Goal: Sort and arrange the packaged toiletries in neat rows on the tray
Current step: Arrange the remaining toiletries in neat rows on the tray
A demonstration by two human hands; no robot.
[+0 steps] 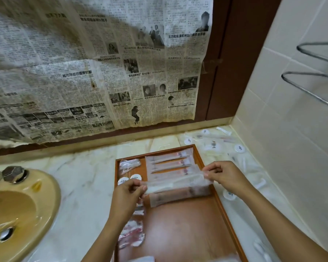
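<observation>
A brown wooden tray (189, 224) lies on the marble counter. Several long clear packets with toothbrushes (169, 163) lie in a row at its far end. Both hands hold a clear packet with a white comb (178, 183) just above that row. My left hand (128, 193) pinches its left end and my right hand (223, 175) pinches its right end. Small clear packets (129, 164) and two round white items (130, 179) lie along the tray's left side, with more crumpled packets (133, 234) nearer me.
Loose packets and round white items (214, 143) are scattered on the counter right of the tray, against the tiled wall. A yellow sink (17, 208) with a chrome tap (11, 173) sits at the left. Newspaper (93, 69) covers the wall behind. Metal rails (311, 80) jut from the right wall.
</observation>
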